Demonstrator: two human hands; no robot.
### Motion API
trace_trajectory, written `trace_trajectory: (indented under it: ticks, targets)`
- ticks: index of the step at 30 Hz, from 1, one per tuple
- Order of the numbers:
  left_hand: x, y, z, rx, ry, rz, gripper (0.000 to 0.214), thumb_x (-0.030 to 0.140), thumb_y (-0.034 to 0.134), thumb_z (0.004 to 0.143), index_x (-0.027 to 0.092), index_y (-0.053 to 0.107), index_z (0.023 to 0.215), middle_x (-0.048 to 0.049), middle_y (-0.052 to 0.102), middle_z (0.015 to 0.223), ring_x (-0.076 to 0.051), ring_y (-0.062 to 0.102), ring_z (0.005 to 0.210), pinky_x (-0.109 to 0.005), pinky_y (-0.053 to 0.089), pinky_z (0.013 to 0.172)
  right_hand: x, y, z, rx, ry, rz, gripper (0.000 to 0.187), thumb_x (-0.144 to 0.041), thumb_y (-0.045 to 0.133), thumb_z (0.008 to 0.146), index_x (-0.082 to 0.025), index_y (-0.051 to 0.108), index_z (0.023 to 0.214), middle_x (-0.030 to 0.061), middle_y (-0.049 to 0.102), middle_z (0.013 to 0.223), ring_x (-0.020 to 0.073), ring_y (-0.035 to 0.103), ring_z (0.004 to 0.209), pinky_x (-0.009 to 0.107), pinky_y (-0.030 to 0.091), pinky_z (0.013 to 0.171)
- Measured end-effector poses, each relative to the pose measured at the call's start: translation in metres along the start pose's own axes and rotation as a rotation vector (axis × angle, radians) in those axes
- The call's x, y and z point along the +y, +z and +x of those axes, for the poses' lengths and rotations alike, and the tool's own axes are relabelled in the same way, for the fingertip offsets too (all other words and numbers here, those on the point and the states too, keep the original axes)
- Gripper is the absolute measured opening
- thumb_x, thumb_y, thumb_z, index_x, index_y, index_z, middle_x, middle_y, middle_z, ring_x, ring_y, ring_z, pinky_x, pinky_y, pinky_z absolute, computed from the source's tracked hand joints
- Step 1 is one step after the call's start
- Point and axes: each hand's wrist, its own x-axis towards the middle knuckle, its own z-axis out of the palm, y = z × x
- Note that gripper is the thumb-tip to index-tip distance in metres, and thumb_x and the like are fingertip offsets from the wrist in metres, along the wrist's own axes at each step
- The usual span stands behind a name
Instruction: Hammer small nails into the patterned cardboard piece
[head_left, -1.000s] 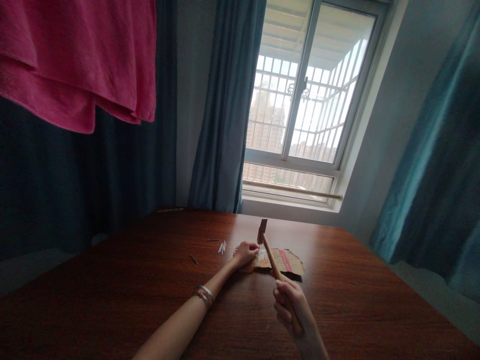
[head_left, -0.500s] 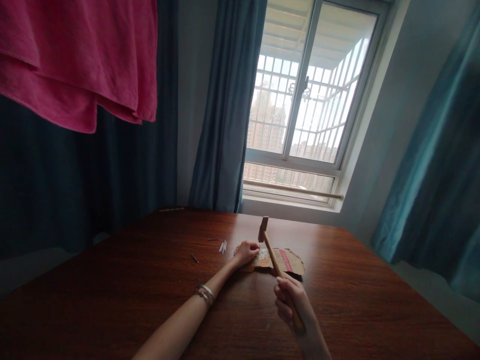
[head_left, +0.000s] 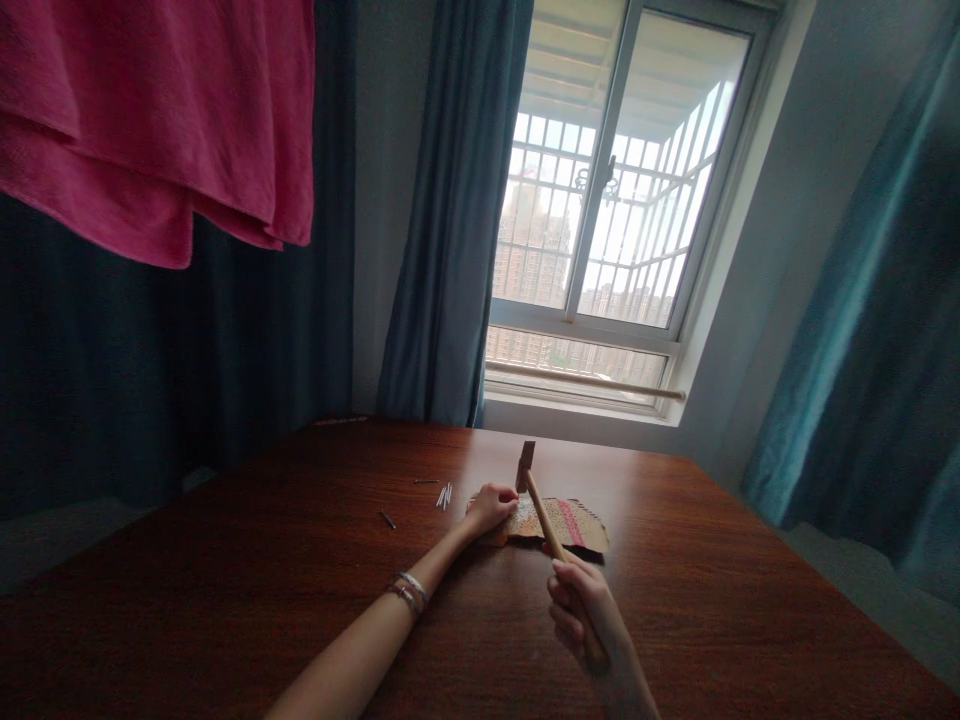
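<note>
My right hand point(head_left: 583, 600) is wrapped round the wooden handle of a hammer point(head_left: 546, 516). The hammer's head is low, right beside the fingertips of my left hand point(head_left: 491, 508). Those fingers are pinched together over the left part of a flat, worn cardboard piece point(head_left: 591, 528) with a pink stripe and many small marks. A thin nail stands in the pinch, mostly hidden now by the fingers and hammer head. To the left of this hand lie several loose nails point(head_left: 445, 496), with a single darker nail point(head_left: 387, 519) nearer to me.
All of this rests on a large brown wooden table point(head_left: 300, 590). Behind it are a barred window point(head_left: 570, 330) and blue curtains point(head_left: 442, 250). A pink cloth point(head_left: 172, 130) hangs at the upper left.
The hammer head has come down slightly, closer to my left fingertips. My left hand keeps its pinch on the cardboard, and the loose nails lie as before.
</note>
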Motion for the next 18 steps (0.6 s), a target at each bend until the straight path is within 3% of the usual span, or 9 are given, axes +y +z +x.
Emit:
trace_trajectory:
  ticks: [13,18]
  targets:
    - [-0.004,0.0027,0.0013,0.001,-0.01,-0.04,0.027,0.029,0.051,0.073,0.015,0.07,0.086,-0.0039,0.07,0.083,-0.014,0.062,0.074,-0.02,0.043,0.066,-0.0031,0.0034,-0.0017,-0.003,0.009,0.01,0.035,-0.039,0.067,0.061,-0.021,0.044,0.079,-0.0117,0.041,0.045,0.0017,0.026,0.023,0.014,0.014,0.024]
    - [-0.0045,0.0026,0.0014,0.0,-0.017,-0.034,0.028,0.032,0.052,0.073,0.015,0.07,0.086,-0.0049,0.07,0.085,-0.015,0.062,0.076,-0.021,0.043,0.066,-0.0022,0.0032,-0.0013,-0.001,0.008,-0.006,0.035,-0.04,0.067,0.061,-0.021,0.039,0.07,-0.0112,0.041,0.044,0.0011,0.026,0.024,0.014,0.014,0.024]
